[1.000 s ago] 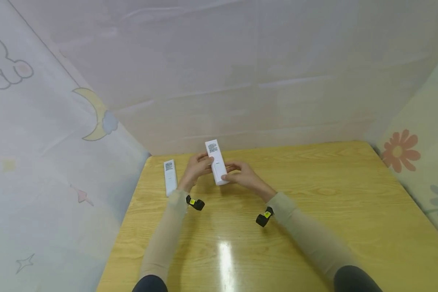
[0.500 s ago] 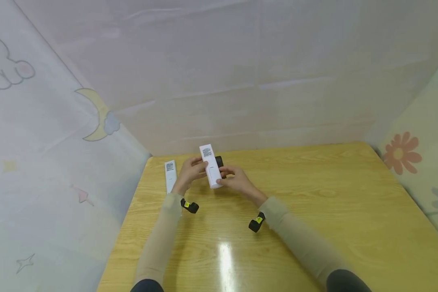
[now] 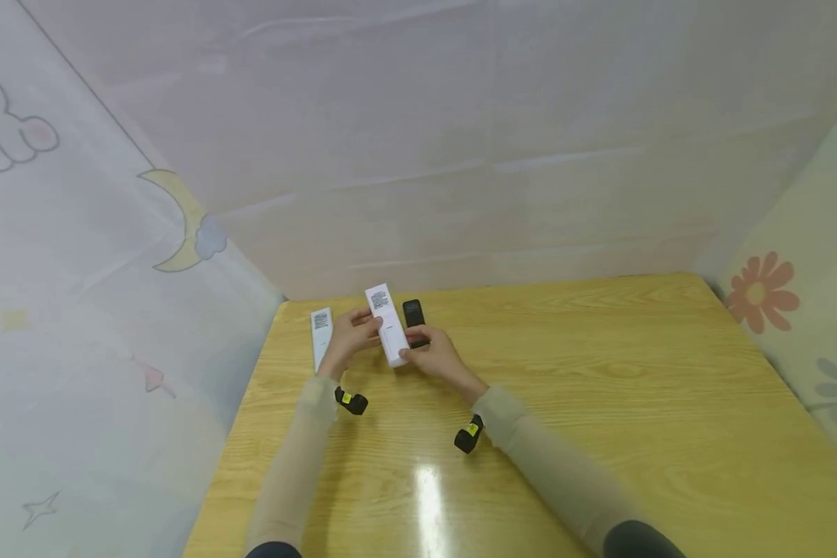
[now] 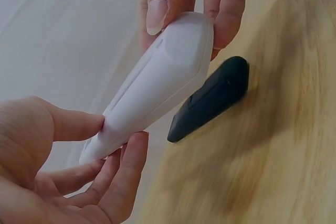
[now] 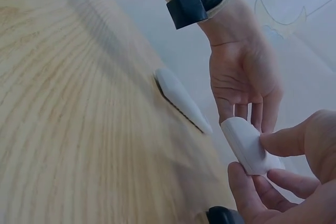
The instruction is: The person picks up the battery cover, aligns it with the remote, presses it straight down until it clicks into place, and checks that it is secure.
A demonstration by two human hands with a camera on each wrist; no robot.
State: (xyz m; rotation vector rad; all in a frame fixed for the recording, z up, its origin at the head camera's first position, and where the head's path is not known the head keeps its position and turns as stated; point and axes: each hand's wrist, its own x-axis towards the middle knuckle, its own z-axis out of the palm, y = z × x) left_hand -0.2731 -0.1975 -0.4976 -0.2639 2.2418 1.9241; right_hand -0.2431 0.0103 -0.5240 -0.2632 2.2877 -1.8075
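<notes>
A white remote control (image 3: pixel 390 329) is held above the table with its back up, showing a printed label and a battery cover. My left hand (image 3: pixel 351 337) pinches its left side between thumb and fingers. Near the lower end, my right hand (image 3: pixel 441 359) grips it the same way. In the left wrist view the held remote (image 4: pixel 163 72) slants between both hands. Another white remote (image 3: pixel 321 335) lies back up on the table, partly hidden behind my left hand. Just beyond my right hand lies a black remote (image 3: pixel 413 312), its lower end covered by my fingers.
The wooden table (image 3: pixel 565 403) ends at a pale hanging sheet (image 3: pixel 495 217) at the back. A printed sheet (image 3: pixel 111 325) stands along the left side, and another with flowers (image 3: pixel 826 310) along the right.
Both hands have carried the white remote a little left and toward me. The black remote, hidden a second ago, now shows to its right. The other white remote stays where it was.
</notes>
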